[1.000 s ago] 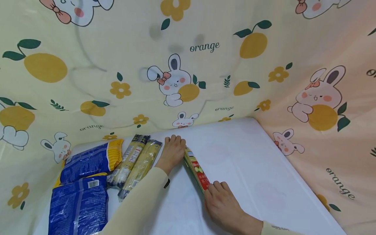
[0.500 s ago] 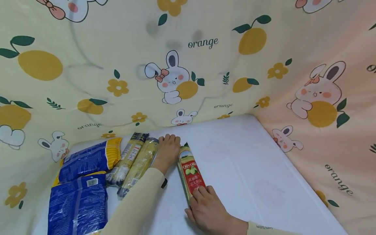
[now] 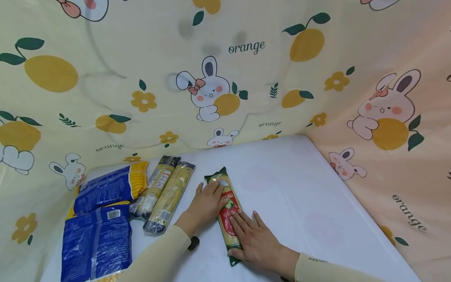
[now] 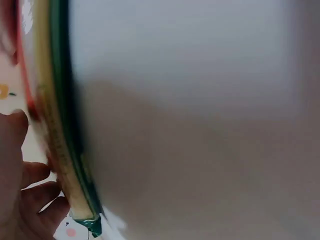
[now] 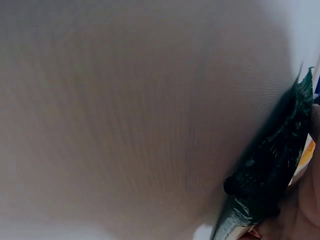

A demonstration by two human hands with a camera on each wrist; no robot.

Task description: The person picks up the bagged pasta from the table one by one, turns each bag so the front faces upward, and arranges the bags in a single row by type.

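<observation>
While the left hand [image 3: 208,201] rests uncurled on the upper part of a long, red-labelled, green-ended plastic packet [image 3: 226,226], the right hand [image 3: 258,241] lies spread over its lower part; hands apart, neither clamped. The packet lies on a white tabletop [image 3: 289,196] near two yellow cylindrical plastic-wrapped bundles [image 3: 172,196]

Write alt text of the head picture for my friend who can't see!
A person's left hand and right hand rest on a red-labelled spaghetti packet on a white table. Leftward lie two clear pasta packs and two blue bags; behind is bunny-print cloth.
</observation>
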